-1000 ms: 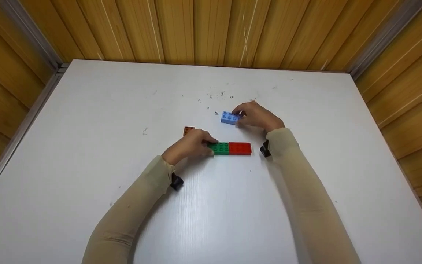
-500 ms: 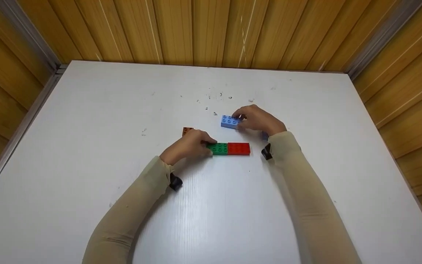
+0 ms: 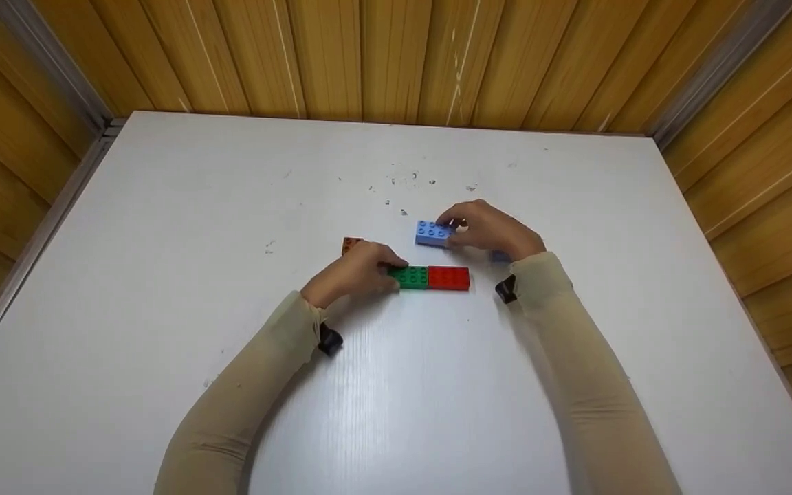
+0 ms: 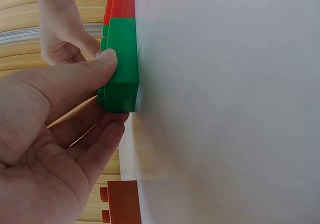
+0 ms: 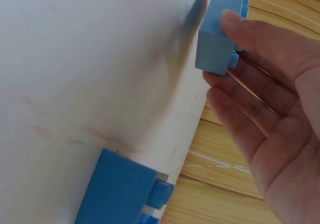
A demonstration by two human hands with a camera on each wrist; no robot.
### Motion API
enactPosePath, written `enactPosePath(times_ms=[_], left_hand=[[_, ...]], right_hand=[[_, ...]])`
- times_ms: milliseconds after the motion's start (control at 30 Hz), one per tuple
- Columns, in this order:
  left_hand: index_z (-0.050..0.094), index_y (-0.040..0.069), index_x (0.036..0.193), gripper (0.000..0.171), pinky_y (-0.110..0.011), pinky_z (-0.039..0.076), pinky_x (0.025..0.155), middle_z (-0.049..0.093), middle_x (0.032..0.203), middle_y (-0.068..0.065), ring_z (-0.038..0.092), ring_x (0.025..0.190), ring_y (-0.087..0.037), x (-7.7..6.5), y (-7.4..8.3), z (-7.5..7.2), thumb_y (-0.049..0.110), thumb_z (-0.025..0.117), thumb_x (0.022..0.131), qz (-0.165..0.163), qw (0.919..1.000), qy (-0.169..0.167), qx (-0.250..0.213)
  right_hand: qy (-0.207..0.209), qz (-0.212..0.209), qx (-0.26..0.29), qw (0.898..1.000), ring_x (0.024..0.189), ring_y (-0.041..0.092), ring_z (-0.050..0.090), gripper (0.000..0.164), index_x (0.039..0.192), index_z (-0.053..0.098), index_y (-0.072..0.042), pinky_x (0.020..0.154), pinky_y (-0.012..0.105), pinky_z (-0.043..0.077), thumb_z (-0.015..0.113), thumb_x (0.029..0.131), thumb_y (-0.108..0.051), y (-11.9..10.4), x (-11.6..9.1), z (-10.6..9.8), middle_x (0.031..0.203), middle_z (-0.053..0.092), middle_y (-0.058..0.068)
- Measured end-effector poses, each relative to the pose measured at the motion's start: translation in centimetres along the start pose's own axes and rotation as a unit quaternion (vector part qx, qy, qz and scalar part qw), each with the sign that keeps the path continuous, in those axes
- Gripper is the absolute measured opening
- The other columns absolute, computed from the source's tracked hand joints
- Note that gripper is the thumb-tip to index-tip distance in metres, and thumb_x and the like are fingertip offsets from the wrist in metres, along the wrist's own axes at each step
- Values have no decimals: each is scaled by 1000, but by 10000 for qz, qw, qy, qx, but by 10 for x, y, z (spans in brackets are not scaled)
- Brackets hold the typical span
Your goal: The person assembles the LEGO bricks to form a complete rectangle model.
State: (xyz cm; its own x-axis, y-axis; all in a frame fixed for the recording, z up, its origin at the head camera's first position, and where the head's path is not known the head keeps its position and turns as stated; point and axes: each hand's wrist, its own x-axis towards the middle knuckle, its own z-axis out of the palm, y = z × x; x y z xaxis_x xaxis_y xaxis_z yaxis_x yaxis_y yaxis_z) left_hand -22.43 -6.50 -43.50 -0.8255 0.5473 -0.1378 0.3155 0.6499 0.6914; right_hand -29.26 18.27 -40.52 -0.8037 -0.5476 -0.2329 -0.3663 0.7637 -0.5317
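My left hand (image 3: 355,271) grips the left end of a green building brick (image 3: 411,277) between thumb and fingers. Against that brick's right end lies a red brick (image 3: 449,278), the two in one line on the table. My right hand (image 3: 491,228) pinches a light blue brick (image 3: 432,232), studs up, a little behind the green and red pair. In the right wrist view the thumb presses one long side of this light blue brick (image 5: 216,34), and it looks raised off the table.
An orange-brown brick (image 3: 351,244) sits just behind my left hand, partly covered by it. A darker blue brick (image 5: 117,189) stands near my right wrist; the arm hides most of it in the head view. The white table (image 3: 196,192) meets wood-patterned walls (image 3: 327,62).
My right hand has drawn the light blue brick slightly nearer to me, towards the green and red pair. The darker blue brick has come partly into sight. My left hand keeps its hold.
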Motion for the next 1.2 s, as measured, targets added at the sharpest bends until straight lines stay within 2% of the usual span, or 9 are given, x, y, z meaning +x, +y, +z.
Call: enactPosePath(times_ms=[267, 800, 1200], left_hand=[[68, 5, 121, 38, -36, 46, 101, 68, 119, -9, 59, 112, -22, 0, -2, 0, 9, 74, 83, 14, 10000, 15, -18], [67, 7, 122, 39, -36, 46, 101, 68, 121, -8, 59, 112, -21, 0, -2, 0, 11, 73, 84, -47, 10000, -7, -36], [67, 5, 121, 37, -36, 47, 100, 68, 120, -9, 60, 110, -21, -3, -2, 2, 9, 71, 85, 165, 9998, 115, -18]], right_hand=[[-52, -357, -66, 9993, 115, 27, 57, 36, 124, 65, -8, 105, 46, 42, 69, 88, -13, 0, -6, 2, 125, 64, 9], [-105, -373, 0, 9992, 116, 27, 57, 40, 127, 63, -9, 105, 45, 42, 70, 88, -14, -3, -19, 4, 126, 63, 10], [-53, -582, -23, 9983, 116, 27, 58, 40, 127, 63, -8, 104, 45, 43, 70, 88, -13, -5, -25, 8, 126, 63, 10]])
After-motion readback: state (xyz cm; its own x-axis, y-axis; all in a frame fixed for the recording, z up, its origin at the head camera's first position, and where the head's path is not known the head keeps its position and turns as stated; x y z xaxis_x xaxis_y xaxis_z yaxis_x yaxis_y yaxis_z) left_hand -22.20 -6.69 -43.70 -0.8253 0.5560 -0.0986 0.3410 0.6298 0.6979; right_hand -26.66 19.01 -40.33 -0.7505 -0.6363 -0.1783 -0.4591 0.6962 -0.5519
